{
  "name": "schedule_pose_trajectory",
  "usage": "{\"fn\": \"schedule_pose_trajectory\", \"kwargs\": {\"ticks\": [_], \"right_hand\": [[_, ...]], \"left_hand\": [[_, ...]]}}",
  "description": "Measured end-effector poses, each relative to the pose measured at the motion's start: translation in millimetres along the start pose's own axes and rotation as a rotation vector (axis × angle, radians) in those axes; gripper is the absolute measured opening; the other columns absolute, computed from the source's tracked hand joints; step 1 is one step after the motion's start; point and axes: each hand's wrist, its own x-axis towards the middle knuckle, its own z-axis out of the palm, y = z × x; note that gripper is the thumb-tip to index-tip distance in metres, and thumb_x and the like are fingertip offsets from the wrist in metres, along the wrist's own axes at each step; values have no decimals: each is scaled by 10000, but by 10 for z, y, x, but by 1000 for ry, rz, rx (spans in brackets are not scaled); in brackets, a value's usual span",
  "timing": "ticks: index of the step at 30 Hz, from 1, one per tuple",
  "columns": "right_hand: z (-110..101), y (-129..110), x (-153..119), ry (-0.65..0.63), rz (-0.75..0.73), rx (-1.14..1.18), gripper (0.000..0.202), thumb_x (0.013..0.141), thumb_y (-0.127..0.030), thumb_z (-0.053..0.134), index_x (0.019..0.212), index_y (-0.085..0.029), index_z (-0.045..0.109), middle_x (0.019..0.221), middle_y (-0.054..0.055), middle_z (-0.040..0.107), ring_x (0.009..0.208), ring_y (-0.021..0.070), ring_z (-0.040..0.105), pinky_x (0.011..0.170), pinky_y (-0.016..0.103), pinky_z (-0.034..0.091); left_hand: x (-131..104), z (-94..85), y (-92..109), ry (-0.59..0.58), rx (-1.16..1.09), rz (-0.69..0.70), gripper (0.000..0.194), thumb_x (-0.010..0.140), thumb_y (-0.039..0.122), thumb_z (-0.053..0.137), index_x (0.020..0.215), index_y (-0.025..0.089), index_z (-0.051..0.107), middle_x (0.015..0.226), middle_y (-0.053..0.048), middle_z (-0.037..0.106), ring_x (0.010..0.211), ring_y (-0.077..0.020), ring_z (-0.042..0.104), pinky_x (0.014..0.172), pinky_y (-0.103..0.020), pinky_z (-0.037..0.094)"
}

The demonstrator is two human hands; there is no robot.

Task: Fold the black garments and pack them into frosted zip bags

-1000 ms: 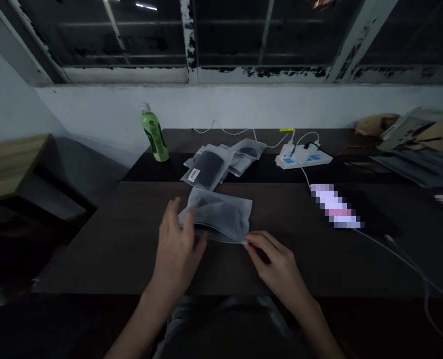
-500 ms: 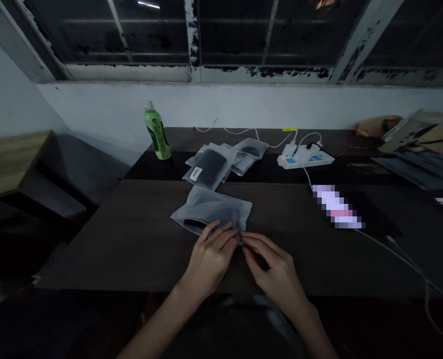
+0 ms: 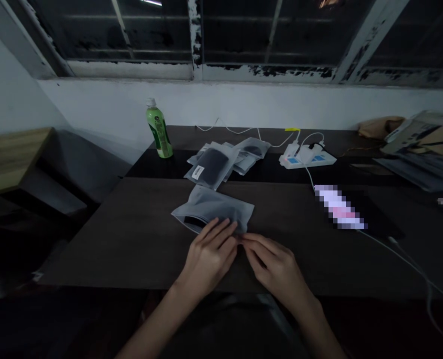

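Observation:
A frosted plastic zip bag (image 3: 221,205) lies on the dark table in front of me, its left end gaping around something dark inside. My left hand (image 3: 211,252) rests over its near side, fingers spread across the plastic, with thumb and forefinger closed on the near edge. At the bag's near right corner, my right hand (image 3: 276,259) pinches the edge between thumb and fingertips. The two hands nearly touch there, and they hide that bit of edge. Just beyond lies a pile of similar frosted bags (image 3: 210,164), the front one with a white barcode label and dark contents.
A green drink bottle (image 3: 159,130) stands at the back left. Behind on the right is a white power strip (image 3: 311,159) with plugs and cables. A lit phone (image 3: 339,207) lies to the right, with a white cable (image 3: 397,252) nearby. Paper packaging (image 3: 419,134) fills the far right.
My left fingers have shifted slightly on the bag, and the thumb side has pulled back a little. The right hand keeps its pinch at the corner. The view has moved slightly.

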Motion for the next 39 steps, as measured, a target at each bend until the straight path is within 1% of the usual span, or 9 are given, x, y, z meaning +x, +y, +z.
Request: {"fn": "schedule_pose_trajectory", "kwargs": {"ticks": [11, 15, 17, 19, 21, 24, 27, 30, 39], "right_hand": [[-327, 404, -57, 196, 116, -21, 122, 917, -149, 571, 914, -254, 633, 1009, 20, 720, 911, 179, 705, 821, 327, 577], [-378, 512, -147, 108, 183, -44, 136, 927, -193, 551, 904, -255, 669, 1070, 31, 724, 955, 208, 707, 836, 373, 582], [-414, 518, -173, -9, 209, -63, 172, 930, -227, 548, 978, -270, 707, 1201, 35, 702, 1057, 237, 687, 900, 434, 570], [-439, 492, -169, -85, 219, -74, 228, 925, -290, 577, 1111, -289, 709, 1358, 42, 625, 1222, 275, 605, 992, 501, 526], [-418, 431, -116, -114, 229, -66, 337, 930, -358, 586, 1252, -287, 657, 1472, 52, 528, 1369, 292, 470, 1064, 532, 469], [-266, 284, 44, -147, 234, -67, 440, 986, -387, 494, 1404, -260, 540, 1549, 57, 425, 1461, 275, 323, 1137, 552, 379], [-42, 135, 202, -200, 215, -107, 472, 1030, -364, 381, 1480, -239, 447, 1573, 57, 373, 1477, 258, 282, 1180, 566, 295], [123, 60, 262, -238, 241, -155, 482, 1043, -373, 334, 1492, -228, 431, 1574, 55, 362, 1478, 257, 276, 1176, 553, 305], [127, 63, 285, -347, 311, -230, 529, 1023, -468, 346, 1497, -247, 427, 1571, 61, 357, 1445, 294, 348, 1130, 563, 362]], "left_hand": [[-214, -379, -386, 76, 201, -210, 158, 937, 145, 568, 819, 213, 649, 1266, -33, 693, 1246, -248, 606, 1151, -534, 370], [-307, -565, -556, -127, 132, -229, 139, 927, 200, 581, 858, 239, 695, 1272, -21, 690, 1226, -247, 621, 1154, -547, 361], [-330, -647, -582, -261, 58, -223, 97, 899, 248, 630, 935, 261, 719, 1269, -28, 691, 1198, -258, 639, 1125, -554, 399], [-317, -677, -540, -290, 10, -242, 186, 888, 301, 657, 1063, 276, 713, 1291, -41, 678, 1231, -265, 615, 1101, -538, 435], [-252, -615, -433, -246, -5, -275, 296, 933, 332, 603, 1216, 268, 660, 1370, -53, 623, 1317, -255, 541, 1096, -499, 453], [-98, -334, -237, -206, 41, -281, 401, 1009, 304, 455, 1391, 209, 532, 1511, -87, 475, 1419, -253, 412, 1111, -486, 438], [1, 25, -116, -223, 107, -271, 461, 1021, 245, 395, 1471, 151, 427, 1544, -122, 411, 1450, -271, 347, 1148, -513, 379], [-7, 236, -100, -223, 126, -315, 476, 1027, 251, 377, 1492, 157, 393, 1525, -121, 436, 1432, -265, 379, 1148, -498, 381], [-20, 221, -148, -318, 81, -364, 490, 1034, 287, 351, 1504, 149, 366, 1540, -107, 411, 1433, -253, 378, 1139, -491, 390]]}}
